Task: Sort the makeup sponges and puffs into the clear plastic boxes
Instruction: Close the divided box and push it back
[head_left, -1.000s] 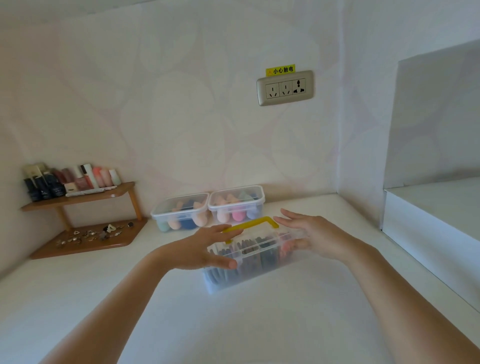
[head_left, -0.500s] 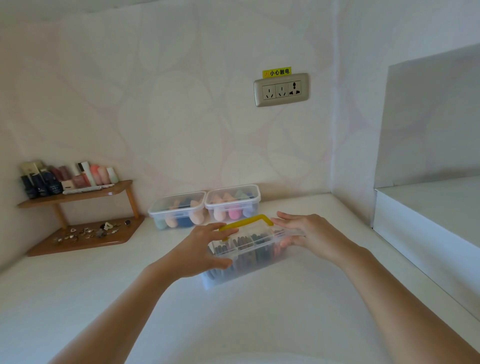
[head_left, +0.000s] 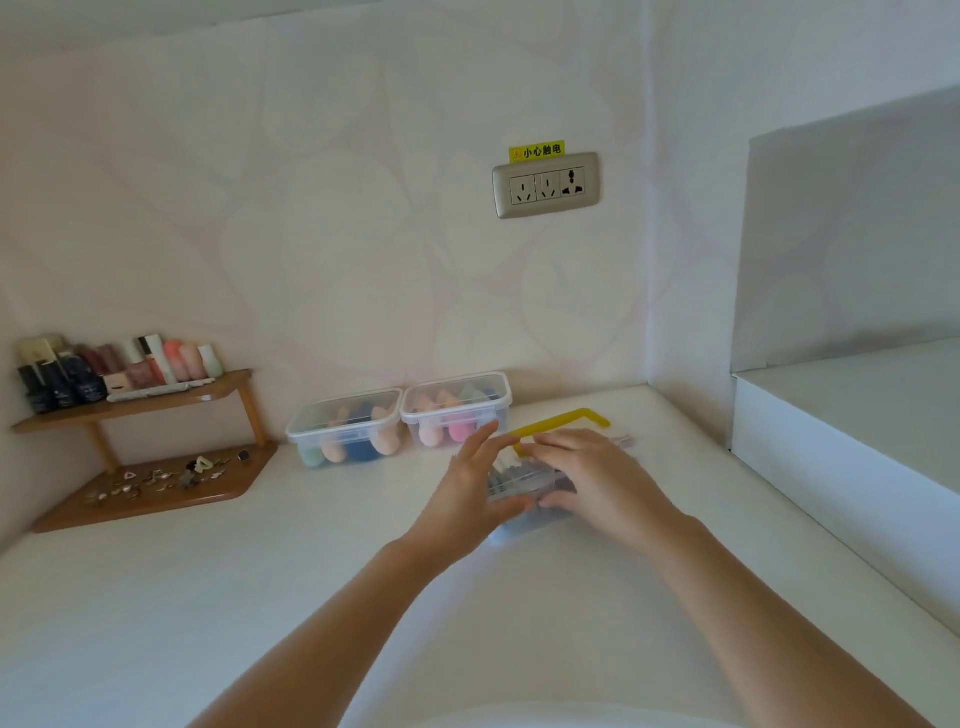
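Pale patterned wallpaper backs a white counter (head_left: 260, 597); at its far left stands a two-tier wooden shelf (head_left: 156, 400), with a row of bottles (head_left: 104, 369) above and small trinkets below.

Just right of it, against the wall, two lidded clear boxes sit side by side and touching: the left box (head_left: 345, 431) shows mint, peach and blue sponges; the right box (head_left: 457, 410) shows peach, pink and pale green ones; we cannot count the pieces through the walls.

Nearer us, the left hand (head_left: 467, 493) brackets the left end of a third clear box (head_left: 524, 486); its fingers are straight and apart, the thumb underneath. That box rests on the counter with its yellow handle (head_left: 561, 421) lying back; dark and grey pieces stand in rows inside, too blurred to name. The right hand (head_left: 597, 483) lies flat across the top, fingers spread, thumb at the near edge.

We judge the sponges soft, springy and very light, best pinched gently at the waist. The box looks thin, stiff and smooth, so likely to slip; we would take it by both short ends or by the handle.

Counted: three boxes, two lidded; two hands; one socket plate (head_left: 545, 184) on the wall; one white ledge (head_left: 857, 415) at far right.
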